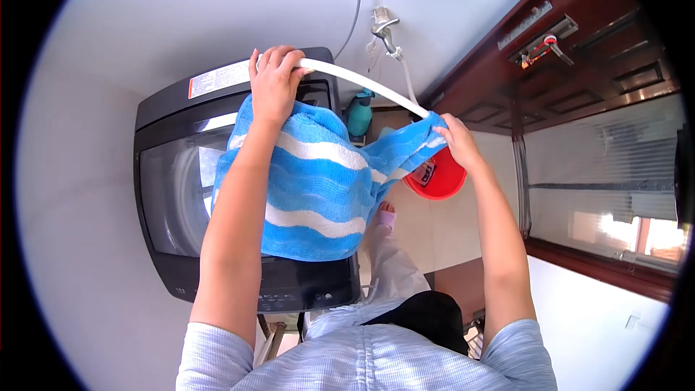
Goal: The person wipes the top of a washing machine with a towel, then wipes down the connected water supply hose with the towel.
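A blue towel with white wavy stripes [311, 195] drapes over the right part of the black top-loading washing machine [156, 188]. My left hand [274, 87] is closed around the left end of a white curved tube [369, 85], above the machine's back edge. From there the tube arcs to the right and meets the towel's gathered far corner. That corner is pinched between the fingers of my right hand [460, 143], off the machine's right side. Part of the towel lies behind my left forearm. Whether the tube is a hanger or a hose I cannot tell.
A red bucket [445, 181] stands on the floor below my right hand, with a packet in it. Behind the machine are a teal bottle [359, 114] and a wall tap [384, 25] with a thin hose. A dark wooden door [572, 51] is at the right.
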{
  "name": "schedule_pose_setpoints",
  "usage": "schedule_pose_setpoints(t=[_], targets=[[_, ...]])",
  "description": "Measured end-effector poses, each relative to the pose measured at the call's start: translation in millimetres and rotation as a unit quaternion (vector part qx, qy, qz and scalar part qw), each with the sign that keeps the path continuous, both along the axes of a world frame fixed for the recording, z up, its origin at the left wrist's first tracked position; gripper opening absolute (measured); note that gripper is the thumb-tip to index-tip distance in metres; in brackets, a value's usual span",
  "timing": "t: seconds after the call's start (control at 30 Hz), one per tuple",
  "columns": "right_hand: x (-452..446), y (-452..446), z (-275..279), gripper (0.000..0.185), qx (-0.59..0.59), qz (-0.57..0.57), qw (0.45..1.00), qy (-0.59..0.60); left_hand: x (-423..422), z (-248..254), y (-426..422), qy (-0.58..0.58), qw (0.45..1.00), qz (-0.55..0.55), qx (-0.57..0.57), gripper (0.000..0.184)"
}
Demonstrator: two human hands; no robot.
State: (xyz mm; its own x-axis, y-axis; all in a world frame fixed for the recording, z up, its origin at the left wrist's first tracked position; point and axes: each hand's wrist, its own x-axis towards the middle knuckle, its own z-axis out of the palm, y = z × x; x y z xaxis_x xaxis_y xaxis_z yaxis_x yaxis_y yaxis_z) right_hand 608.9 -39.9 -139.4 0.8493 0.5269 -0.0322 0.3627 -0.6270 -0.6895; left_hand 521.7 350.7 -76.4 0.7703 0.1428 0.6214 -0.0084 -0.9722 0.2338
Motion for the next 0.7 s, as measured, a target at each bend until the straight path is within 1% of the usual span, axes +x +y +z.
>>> schedule_pose_setpoints(t=[0.1, 0.2, 0.23, 0.3, 0.33, 0.37, 0.43, 0.47, 0.5, 0.53, 0.57, 0.6, 0.63, 0.67, 0.7], targets=[[8.2, -6.5, -2.1, 0.02, 0.041, 0.017, 0.999, -0.019, 0.8, -1.2, -1.1, -0.004, 1.0, 0.025, 0.011, 0.029], [19.7, -10.7, 4.5, 0.021, 0.049, 0.054, 0.995, -0.062, 0.9, 1.4, -4.8, -0.016, 0.998, 0.057, 0.021, 0.036], [25.0, -12.7, 2.9, 0.023, 0.041, 0.071, 0.993, -0.086, 1.8, 1.4, -5.2, -0.009, 0.997, 0.071, 0.026, 0.036], [30.0, -17.1, 5.8, 0.024, 0.027, 0.097, 0.99, -0.094, -2.9, 1.4, -10.4, 0.001, 0.993, 0.11, 0.042, 0.041], [30.5, -21.4, 4.9, 0.024, 0.034, 0.107, 0.991, -0.077, -7.3, 2.3, -18.1, 0.017, 0.991, 0.12, 0.048, 0.041], [33.9, -24.2, 5.0, 0.024, 0.051, 0.129, 0.988, -0.064, -10.8, 5.4, -25.5, 0.018, 0.988, 0.138, 0.069, 0.037], [44.5, -25.3, 9.7, 0.025, 0.078, 0.159, 0.983, -0.052, -13.1, 18.4, -40.1, 0.006, 0.978, 0.173, 0.114, 0.031], [46.2, -26.6, 12.3, 0.027, 0.092, 0.171, 0.979, -0.054, -18.7, 24.5, -57.6, -0.007, 0.973, 0.206, 0.108, 0.029], [47.0, -26.5, 16.5, 0.03, 0.107, 0.182, 0.976, -0.056, -23.3, 29.6, -78.9, -0.042, 0.976, 0.2, 0.075, 0.029], [47.2, -25.0, 27.7, 0.034, 0.099, 0.189, 0.976, -0.041, -29.2, 31.1, -110.7, -0.048, 0.978, 0.201, -0.019, 0.026], [47.5, -24.8, 31.3, 0.034, 0.108, 0.19, 0.975, -0.035, -34.8, 25.8, -141.4, -0.038, 0.972, 0.188, -0.138, 0.022], [48.4, -24.5, 33.6, 0.035, 0.117, 0.19, 0.974, -0.04, -35.7, 24.0, -170.1, 0.0, 0.958, 0.142, -0.249, 0.015], [48.7, -24.7, 34.0, 0.036, 0.123, 0.191, 0.973, -0.045, -30.5, 38.4, -200.5, 0.107, 0.866, 0.169, -0.458, 0.015], [48.7, -25.9, 33.7, 0.036, 0.121, 0.191, 0.973, -0.047, -28.6, 19.4, -209.3, 0.112, 0.805, 0.129, -0.569, 0.023], [47.6, -27.0, 34.2, 0.036, 0.123, 0.191, 0.973, -0.047, -21.2, 15.5, -215.5, 0.112, 0.726, 0.116, -0.669, 0.032]])
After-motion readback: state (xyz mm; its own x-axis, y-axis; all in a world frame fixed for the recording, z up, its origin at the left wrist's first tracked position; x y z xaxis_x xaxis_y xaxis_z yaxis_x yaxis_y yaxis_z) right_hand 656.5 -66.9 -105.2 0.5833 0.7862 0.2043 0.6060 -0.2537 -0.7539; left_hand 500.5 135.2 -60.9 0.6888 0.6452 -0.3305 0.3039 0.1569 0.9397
